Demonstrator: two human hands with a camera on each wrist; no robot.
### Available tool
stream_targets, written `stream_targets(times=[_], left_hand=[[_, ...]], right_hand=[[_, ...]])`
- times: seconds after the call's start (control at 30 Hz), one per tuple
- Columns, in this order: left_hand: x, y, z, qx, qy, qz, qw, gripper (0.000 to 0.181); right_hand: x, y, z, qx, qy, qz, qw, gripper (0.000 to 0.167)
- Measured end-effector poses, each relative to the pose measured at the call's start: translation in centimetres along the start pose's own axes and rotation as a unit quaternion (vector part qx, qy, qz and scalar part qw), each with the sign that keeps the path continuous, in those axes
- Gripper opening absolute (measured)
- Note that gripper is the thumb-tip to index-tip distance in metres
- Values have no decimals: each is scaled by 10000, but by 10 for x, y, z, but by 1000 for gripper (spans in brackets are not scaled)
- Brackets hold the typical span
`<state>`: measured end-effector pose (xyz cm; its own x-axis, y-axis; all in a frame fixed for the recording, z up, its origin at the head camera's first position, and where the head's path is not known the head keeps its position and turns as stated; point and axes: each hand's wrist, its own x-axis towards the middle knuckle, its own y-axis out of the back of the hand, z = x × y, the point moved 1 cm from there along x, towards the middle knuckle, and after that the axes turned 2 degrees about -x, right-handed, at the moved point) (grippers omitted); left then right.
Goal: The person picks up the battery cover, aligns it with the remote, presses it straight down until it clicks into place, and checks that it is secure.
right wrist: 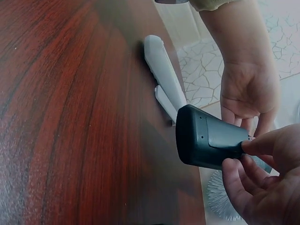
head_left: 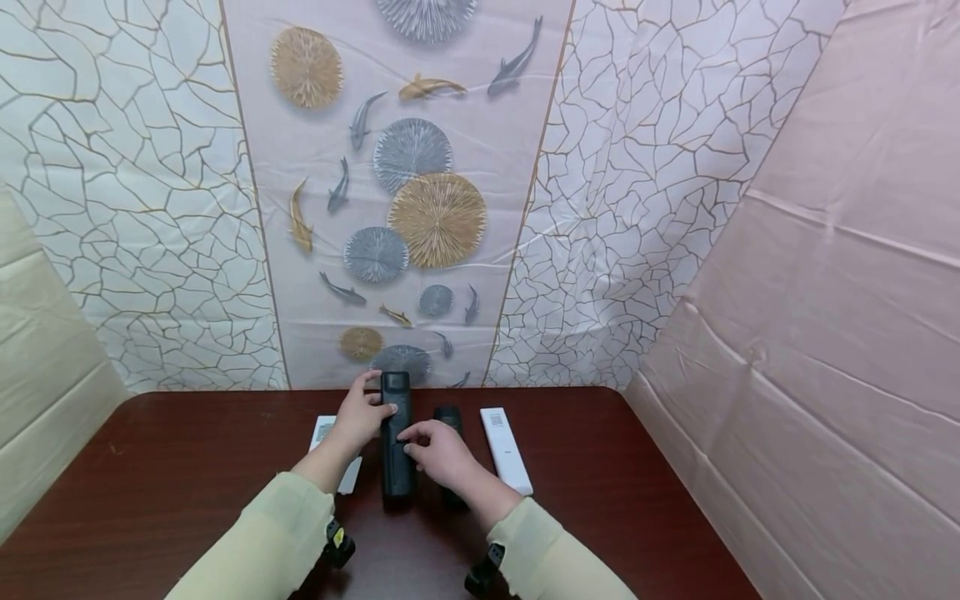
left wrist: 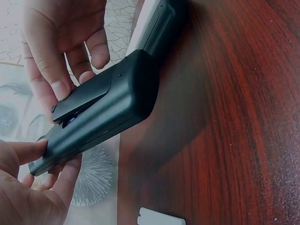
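A black remote control (head_left: 398, 479) is held off the table, back side up, in both hands. My left hand (head_left: 360, 417) grips its far end, thumb on one side and fingers on the other. My right hand (head_left: 441, 454) pinches the near part at the battery cover (left wrist: 86, 95). In the left wrist view one end of that cover stands raised from the body, and a bit of blue shows in the gap beneath. From the right wrist view, the thumb and fingers of the right hand meet at the cover's edge.
Beside the right hand lies a second black remote (head_left: 447, 415), partly hidden by it. A white remote (head_left: 507, 452) lies further right. To the left, another white remote (head_left: 323, 427) sits partly behind the left arm, with a loose white cover (head_left: 350, 477) by it. A patterned wall cloth (head_left: 412, 300) borders the table's back.
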<state>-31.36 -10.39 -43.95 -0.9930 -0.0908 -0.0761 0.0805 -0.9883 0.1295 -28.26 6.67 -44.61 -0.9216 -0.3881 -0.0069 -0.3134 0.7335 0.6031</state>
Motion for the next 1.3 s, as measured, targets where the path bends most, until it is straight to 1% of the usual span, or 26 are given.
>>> stream_targets(times=[0.13, 0.23, 0.3, 0.4, 0.57, 0.77, 0.87, 1.17, 1.3], left_hand=[[-1, 1, 0, -14, -22, -36, 10000, 70], [-2, 2, 0, -34, -29, -40, 10000, 69], [-3, 2, 1, -43, -32, -35, 10000, 69], [-4, 3, 1, -89, -27, -52, 9999, 68], [-7, 6, 0, -143, -1, -107, 9998, 68], [-12, 8, 3, -212, -5, -223, 9995, 68], [-14, 9, 5, -211, -38, -212, 9995, 68], [-17, 9, 9, -207, -106, -190, 9995, 66], [-20, 8, 8, -203, -33, -179, 9996, 67]], right_hand=[[0, -1, 0, -31, 125, 43, 9999, 16], [1, -2, 0, 119, 148, 82, 9998, 16], [2, -2, 1, 267, 98, 117, 9995, 20], [4, -3, 3, 495, -66, 158, 9986, 29], [6, -5, 6, 830, -220, 193, 9961, 43], [7, -4, 12, 1504, -277, 20, 9882, 48], [7, -4, 12, 1696, -218, -35, 9853, 49], [8, -3, 14, 1940, -96, -47, 9809, 48], [6, -4, 17, 1896, -96, -58, 9818, 48]])
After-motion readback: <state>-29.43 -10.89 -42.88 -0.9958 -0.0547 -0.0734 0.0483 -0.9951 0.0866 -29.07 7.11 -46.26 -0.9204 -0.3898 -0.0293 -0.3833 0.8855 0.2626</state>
